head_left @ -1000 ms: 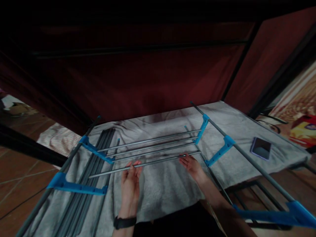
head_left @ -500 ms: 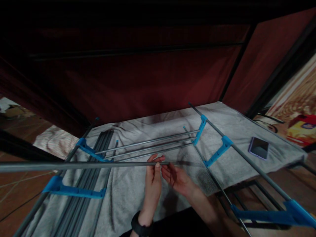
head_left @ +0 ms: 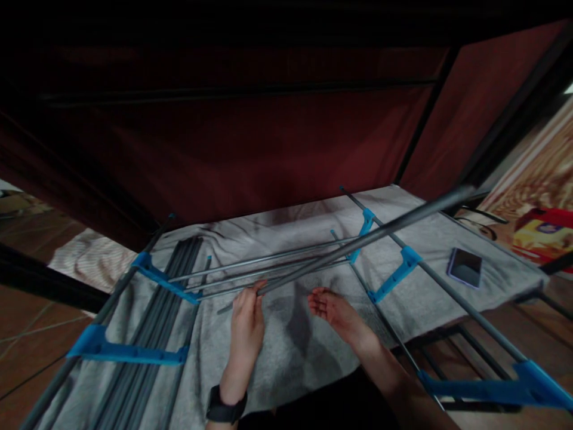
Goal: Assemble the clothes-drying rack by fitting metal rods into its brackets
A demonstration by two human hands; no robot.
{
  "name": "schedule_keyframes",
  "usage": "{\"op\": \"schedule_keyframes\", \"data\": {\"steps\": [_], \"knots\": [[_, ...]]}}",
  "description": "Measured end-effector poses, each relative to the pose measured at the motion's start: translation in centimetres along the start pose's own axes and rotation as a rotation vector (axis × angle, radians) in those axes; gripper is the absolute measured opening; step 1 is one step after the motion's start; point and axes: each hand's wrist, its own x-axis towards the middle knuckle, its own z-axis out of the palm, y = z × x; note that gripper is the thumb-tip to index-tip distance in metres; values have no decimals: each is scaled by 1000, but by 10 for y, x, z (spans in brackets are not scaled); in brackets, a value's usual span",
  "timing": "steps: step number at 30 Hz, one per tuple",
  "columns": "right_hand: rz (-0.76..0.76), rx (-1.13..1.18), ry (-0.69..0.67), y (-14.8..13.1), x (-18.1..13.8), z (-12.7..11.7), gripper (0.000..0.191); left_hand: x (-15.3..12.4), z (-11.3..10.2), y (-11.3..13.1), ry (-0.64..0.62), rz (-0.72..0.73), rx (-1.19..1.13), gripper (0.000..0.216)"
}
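My left hand (head_left: 247,322) is closed on one end of a long grey metal rod (head_left: 358,243), which slants up and to the right over the surface. My right hand (head_left: 333,310) hovers palm up just right of it, fingers loosely curled, holding nothing. Beyond the hands, a few thin grey rods (head_left: 268,266) run between blue plastic brackets (head_left: 163,278) on the left and a blue bracket (head_left: 363,230) on the right. A bundle of spare grey rods (head_left: 154,328) lies at the left on a grey towel (head_left: 290,346).
A dark phone (head_left: 465,267) lies on the towel at the right. Long frame tubes with more blue brackets (head_left: 396,272) cross the right side and a blue bracket (head_left: 125,353) sits at the lower left. A dark red fabric wall (head_left: 250,137) stands behind. Tiled floor shows at the left.
The rod in my left hand swung from level, pointing left, to slanting up toward the right. My left hand moved left; my right hand let go of the rod and opened.
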Motion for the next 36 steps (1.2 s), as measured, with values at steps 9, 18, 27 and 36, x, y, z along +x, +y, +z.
{"op": "schedule_keyframes", "data": {"steps": [9,18,27,36], "knots": [[-135,-38,97,-7,11,-28,24,-22,2,-36,-147,104,432,50],[-140,52,191,2,30,-52,30,-42,6,-57,-300,59,538,57],[-231,107,262,4,52,-81,32,-50,14,-69,-363,57,611,60],[-256,95,316,-7,66,-87,27,-54,2,-91,-368,-15,685,52]]}}
